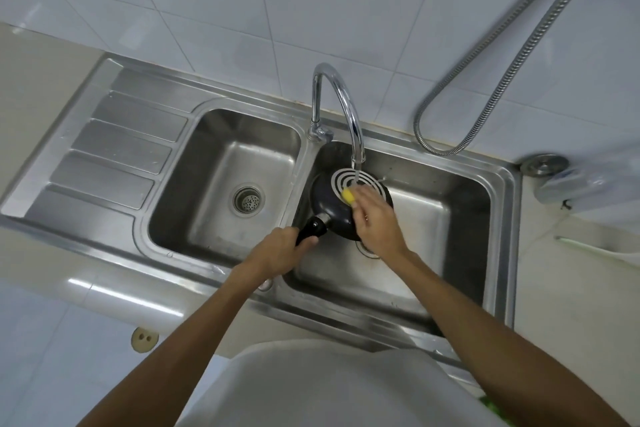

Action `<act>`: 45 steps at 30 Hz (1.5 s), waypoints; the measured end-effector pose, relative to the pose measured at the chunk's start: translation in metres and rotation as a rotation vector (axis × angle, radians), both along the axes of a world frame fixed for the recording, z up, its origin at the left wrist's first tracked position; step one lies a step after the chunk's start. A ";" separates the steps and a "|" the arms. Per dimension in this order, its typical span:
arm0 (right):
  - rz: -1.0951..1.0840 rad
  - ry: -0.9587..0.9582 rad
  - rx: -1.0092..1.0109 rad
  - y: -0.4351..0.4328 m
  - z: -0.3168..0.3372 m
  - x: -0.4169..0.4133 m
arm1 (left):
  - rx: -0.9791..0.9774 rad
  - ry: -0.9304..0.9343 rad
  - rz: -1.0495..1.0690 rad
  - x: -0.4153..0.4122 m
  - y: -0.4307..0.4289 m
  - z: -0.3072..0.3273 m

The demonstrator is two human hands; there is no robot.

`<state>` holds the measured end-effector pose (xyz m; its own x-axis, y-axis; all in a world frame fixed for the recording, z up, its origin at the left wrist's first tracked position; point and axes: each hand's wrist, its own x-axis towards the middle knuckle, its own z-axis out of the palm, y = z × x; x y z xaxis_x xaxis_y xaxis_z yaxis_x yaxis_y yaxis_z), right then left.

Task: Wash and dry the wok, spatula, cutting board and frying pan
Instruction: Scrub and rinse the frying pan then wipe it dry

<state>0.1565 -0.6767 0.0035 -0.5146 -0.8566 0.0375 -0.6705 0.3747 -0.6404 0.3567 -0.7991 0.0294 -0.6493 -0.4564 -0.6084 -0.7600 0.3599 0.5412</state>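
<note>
One frying pan (pixel 329 217), base up under sponge (pixel 348 197), handle pointing lower-left.

Left forearm (pixel 194 322): bare from wrist to frame edge, slender, smooth. Right forearm (pixel 467 315): likewise bare along full visible length. Left hand (pixel 280 250): bare, knuckles and back in view. Right hand (pixel 375 222): bare, back in view, fingertips motion-blurred. Plain white fabric garment (pixel 329 388) over torso: smooth, softly rounded outline, faint grey shading at edges. Green sliver (pixel 490 407) at garment's right border: cannot tell whether clothing.
</note>
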 end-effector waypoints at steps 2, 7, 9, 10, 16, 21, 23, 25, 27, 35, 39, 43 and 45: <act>-0.002 -0.010 0.031 -0.013 0.000 -0.006 | -0.033 -0.018 -0.049 0.001 -0.001 0.003; -0.098 -0.062 0.004 -0.049 0.015 -0.015 | -0.097 -0.033 -0.076 0.003 0.004 0.008; 0.080 -0.066 -0.061 -0.055 0.015 -0.007 | -0.090 -0.025 -0.053 0.002 0.003 0.006; 0.082 -0.078 -0.047 -0.057 0.017 -0.009 | -0.083 -0.021 -0.053 0.003 0.003 0.005; 0.155 -0.050 -0.035 -0.049 0.013 0.000 | -0.089 -0.007 -0.048 0.010 0.006 -0.002; 0.069 0.072 0.121 -0.026 0.002 -0.004 | -0.145 0.025 -0.060 0.017 0.010 -0.007; 0.039 0.127 0.176 -0.022 0.003 -0.003 | -0.140 0.045 -0.067 0.019 0.015 -0.009; 0.090 0.095 0.165 -0.018 0.004 0.001 | -0.148 0.054 -0.067 0.022 0.018 -0.009; 0.101 -0.062 0.130 -0.011 0.006 0.002 | -0.158 0.056 -0.057 0.026 0.015 -0.010; 0.060 0.057 0.048 -0.007 0.014 0.001 | -0.181 0.085 -0.054 0.032 0.016 -0.006; 0.198 0.201 0.154 -0.018 0.012 -0.005 | -0.187 0.073 -0.070 0.030 0.023 -0.006; 0.334 0.217 0.051 -0.011 0.000 0.003 | -0.201 0.072 -0.048 0.023 0.020 -0.004; 0.361 0.202 0.003 -0.013 -0.003 -0.010 | -0.215 0.061 -0.048 0.021 0.016 -0.003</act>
<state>0.1469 -0.6900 0.0003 -0.1634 -0.9810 0.1044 -0.8713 0.0938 -0.4816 0.3780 -0.7835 0.0267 -0.7062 -0.5386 -0.4595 -0.7072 0.5069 0.4929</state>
